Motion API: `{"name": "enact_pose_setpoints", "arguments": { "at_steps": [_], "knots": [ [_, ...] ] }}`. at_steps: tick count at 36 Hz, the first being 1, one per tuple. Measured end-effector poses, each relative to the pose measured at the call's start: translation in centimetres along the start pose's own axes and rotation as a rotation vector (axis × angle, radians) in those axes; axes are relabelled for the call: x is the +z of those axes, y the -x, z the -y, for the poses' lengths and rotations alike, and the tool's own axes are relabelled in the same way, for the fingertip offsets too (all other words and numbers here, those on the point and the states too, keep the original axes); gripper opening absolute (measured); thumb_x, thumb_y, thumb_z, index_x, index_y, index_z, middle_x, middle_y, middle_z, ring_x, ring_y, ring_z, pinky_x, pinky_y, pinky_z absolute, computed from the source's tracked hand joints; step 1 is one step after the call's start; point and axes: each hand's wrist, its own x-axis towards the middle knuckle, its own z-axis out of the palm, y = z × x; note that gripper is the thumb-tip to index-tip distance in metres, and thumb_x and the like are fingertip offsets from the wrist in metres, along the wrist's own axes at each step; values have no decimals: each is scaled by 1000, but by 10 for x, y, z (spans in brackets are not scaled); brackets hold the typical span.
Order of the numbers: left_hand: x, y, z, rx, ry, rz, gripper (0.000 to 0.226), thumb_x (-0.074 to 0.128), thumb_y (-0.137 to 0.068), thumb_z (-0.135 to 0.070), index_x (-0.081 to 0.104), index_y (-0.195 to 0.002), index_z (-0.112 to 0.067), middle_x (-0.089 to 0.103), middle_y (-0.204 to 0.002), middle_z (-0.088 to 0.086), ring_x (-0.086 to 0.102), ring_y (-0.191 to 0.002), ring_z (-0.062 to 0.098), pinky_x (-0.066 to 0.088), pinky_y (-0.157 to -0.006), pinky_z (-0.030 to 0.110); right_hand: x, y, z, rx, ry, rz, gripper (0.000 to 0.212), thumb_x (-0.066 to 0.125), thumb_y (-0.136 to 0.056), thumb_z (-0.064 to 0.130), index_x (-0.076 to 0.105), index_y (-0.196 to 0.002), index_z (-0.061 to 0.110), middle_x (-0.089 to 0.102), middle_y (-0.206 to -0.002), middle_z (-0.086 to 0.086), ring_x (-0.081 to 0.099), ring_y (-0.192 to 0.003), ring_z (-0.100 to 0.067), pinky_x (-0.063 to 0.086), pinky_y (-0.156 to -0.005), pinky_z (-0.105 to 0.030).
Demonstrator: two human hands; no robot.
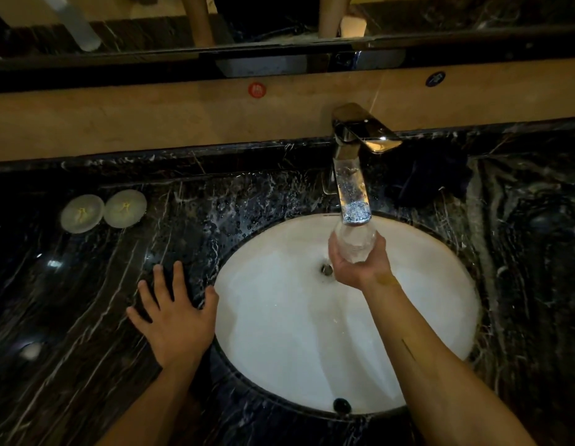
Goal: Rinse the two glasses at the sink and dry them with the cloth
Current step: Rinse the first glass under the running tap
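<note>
My right hand grips a clear glass from below and holds it right under the spout of the chrome tap, over the white basin. Water sparkles at the spout's mouth above the glass. My left hand lies flat with its fingers spread on the black marble counter, just left of the basin's rim, holding nothing. A dark cloth lies crumpled on the counter behind and to the right of the tap. I cannot make out a second glass.
Two round white lids lie side by side at the counter's back left. The counter around the basin is splashed with water drops. The drain sits mid-basin. A beige wall strip and a mirror run behind the tap.
</note>
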Motion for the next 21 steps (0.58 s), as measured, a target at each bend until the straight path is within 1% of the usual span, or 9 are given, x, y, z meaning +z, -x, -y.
{"name": "enact_pose_setpoints", "arguments": {
  "at_steps": [3, 5, 9, 11, 14, 16, 17, 19, 21],
  "knots": [
    [1, 1, 1, 1, 3, 0, 79, 32, -86, -65, 22, -156, -31, 17, -166, 6, 10, -152, 33, 6, -118, 64, -8, 0, 9, 30, 24, 58, 57, 80, -73, 42, 68, -119, 11, 71, -97, -13, 71, -81, -29, 62, -55, -39],
    [2, 0, 1, 4, 3, 4, 79, 32, -86, -65, 20, -157, -31, 16, -166, 5, 9, -152, 33, 5, -118, 64, -16, 0, 14, 82, 102, 111, 53, 79, -73, 43, 69, -113, 11, 70, -97, -10, 70, -83, -25, 62, -55, -36],
    [2, -1, 0, -3, -3, 7, 79, 30, -86, -65, 20, -157, -32, 15, -166, 4, 9, -152, 33, 5, -119, 63, -30, 5, 17, 168, 311, 186, 61, 76, -74, 57, 62, -110, 9, 68, -99, -7, 69, -76, -22, 60, -51, -32],
    [2, 0, 0, 3, -1, 2, 80, 30, -86, -65, 21, -157, -31, 15, -166, 5, 10, -152, 33, 5, -118, 64, -33, 9, 17, 142, 461, 207, 61, 76, -74, 57, 61, -109, 10, 68, -99, -8, 67, -80, -22, 60, -56, -33],
    [1, 1, 0, 6, 2, -2, 80, 29, -86, -66, 22, -157, -30, 17, -166, 6, 11, -152, 34, 6, -118, 64, -34, 10, 16, -16, 714, 226, 46, 71, -81, 49, 62, -107, 11, 68, -104, -13, 69, -87, -30, 60, -74, -40],
    [1, 1, 0, 9, -1, -1, 80, 28, -86, -66, 22, -157, -29, 18, -165, 7, 12, -151, 34, 6, -118, 64, -35, 10, 15, -147, 870, 230, 42, 73, -82, 37, 61, -112, 10, 66, -109, -13, 71, -93, -32, 61, -74, -44],
    [1, 1, 0, 10, -2, -3, 80, 28, -86, -66, 22, -157, -29, 18, -165, 7, 13, -151, 35, 7, -117, 64, -35, 9, 15, -213, 946, 233, 44, 77, -78, 30, 61, -114, 11, 67, -109, -11, 70, -95, -31, 61, -75, -46],
    [1, 0, 0, 12, -4, -5, 80, 28, -86, -66, 22, -157, -29, 18, -165, 7, 13, -151, 35, 7, -117, 64, -37, 8, 15, -344, 1139, 233, 65, 86, -67, 22, 59, -126, 17, 69, -112, -6, 68, -104, -29, 58, -87, -49],
    [1, 0, 1, 11, -3, -5, 80, 30, -86, -66, 22, -157, -30, 18, -165, 6, 13, -151, 34, 7, -118, 64, -38, 6, 15, -472, 1275, 219, 81, 90, -59, 18, 55, -132, 26, 67, -122, -2, 64, -113, -28, 55, -88, -43]
  ]
}}
